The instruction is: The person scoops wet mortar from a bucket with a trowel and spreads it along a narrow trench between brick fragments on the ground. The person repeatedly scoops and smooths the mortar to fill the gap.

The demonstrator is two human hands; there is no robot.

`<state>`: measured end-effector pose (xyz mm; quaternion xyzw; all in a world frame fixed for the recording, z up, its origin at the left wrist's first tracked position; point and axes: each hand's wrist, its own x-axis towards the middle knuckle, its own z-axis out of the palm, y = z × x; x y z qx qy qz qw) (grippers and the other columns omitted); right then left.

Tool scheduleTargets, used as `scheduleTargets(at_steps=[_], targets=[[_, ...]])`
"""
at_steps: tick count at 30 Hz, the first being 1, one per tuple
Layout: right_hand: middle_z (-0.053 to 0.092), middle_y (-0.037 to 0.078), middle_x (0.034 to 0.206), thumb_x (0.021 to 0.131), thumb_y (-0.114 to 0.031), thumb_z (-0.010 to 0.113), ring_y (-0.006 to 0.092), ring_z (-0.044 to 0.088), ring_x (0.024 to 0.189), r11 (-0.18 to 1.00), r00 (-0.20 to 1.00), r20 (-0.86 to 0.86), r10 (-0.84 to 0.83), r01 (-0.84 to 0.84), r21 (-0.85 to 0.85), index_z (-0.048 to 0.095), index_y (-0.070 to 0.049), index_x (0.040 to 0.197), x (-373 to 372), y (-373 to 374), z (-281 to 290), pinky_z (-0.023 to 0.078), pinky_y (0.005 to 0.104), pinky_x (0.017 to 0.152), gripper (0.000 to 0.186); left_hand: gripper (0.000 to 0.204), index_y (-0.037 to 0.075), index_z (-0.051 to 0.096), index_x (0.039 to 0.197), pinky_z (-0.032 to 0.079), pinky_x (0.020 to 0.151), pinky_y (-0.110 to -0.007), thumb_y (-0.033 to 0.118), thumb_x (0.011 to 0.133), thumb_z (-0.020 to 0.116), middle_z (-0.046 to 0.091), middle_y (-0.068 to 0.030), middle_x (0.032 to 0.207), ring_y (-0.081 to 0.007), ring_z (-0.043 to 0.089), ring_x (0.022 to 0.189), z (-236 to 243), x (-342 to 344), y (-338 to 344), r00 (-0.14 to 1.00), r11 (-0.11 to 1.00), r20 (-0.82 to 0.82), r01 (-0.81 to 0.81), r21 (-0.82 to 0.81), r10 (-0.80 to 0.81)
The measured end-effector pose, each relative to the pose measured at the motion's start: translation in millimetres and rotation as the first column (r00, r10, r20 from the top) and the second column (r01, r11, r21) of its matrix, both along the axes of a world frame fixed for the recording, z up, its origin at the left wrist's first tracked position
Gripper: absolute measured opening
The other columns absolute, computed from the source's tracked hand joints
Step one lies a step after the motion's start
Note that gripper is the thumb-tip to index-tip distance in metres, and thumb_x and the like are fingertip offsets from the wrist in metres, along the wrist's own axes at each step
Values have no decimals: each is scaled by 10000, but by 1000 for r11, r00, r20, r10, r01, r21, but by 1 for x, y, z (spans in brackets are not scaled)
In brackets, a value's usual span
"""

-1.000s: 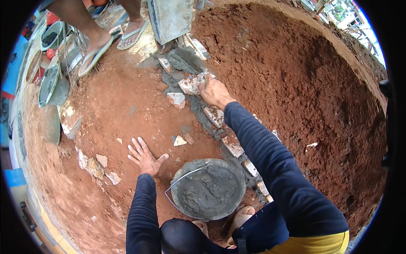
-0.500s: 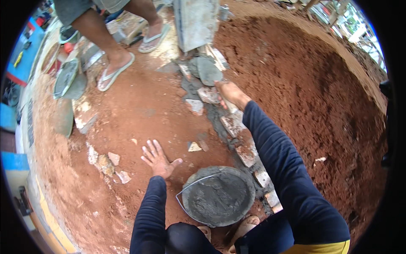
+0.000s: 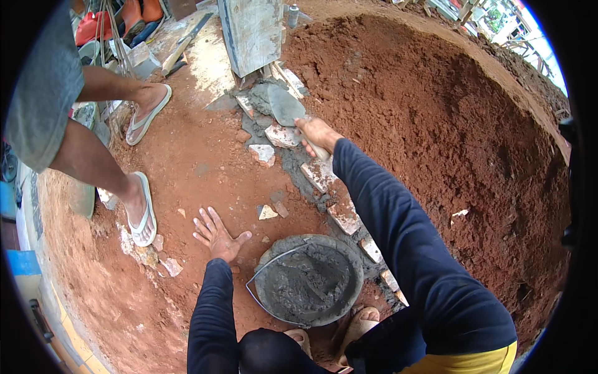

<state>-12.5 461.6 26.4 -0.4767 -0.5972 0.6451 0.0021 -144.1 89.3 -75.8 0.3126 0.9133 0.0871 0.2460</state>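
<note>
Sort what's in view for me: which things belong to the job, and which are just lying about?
Likely part of the job:
- trowel, in the right grip
- bucket
- mortar, in the bucket
- bricks, in a row

Apparently just lying about:
- pale chip, beyond the bucket
- red container, far left

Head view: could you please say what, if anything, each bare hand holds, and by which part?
The right hand grips a flat grey metal trowel by its pale handle; the left hand, spread open, holds nothing.
</note>
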Motion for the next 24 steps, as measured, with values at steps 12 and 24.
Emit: scheduleTargets(at_steps=[12,24], targets=[[684,219,858,1051,-382,544,430,670,722,550,793,480,374,-607,574,547,6,1154,276,-129,173,534,494,699,402,1000,34,164,1639,37,1247,-565,621,926,548,132,-202,1701,-395,60,1561,24,16,-30,849,877,525,-209,432,-56],[690,235,862,1070,-361,494,335,662,570,38,277,743,609,-946,321,553,51,1151,271,-234,116,567,468,607,424,510,25,508,1470,448,1124,-392,326,1065,581,605,-105,1440,-227,584,1304,75,188,-88,81,441,965,-877,188,-250]])
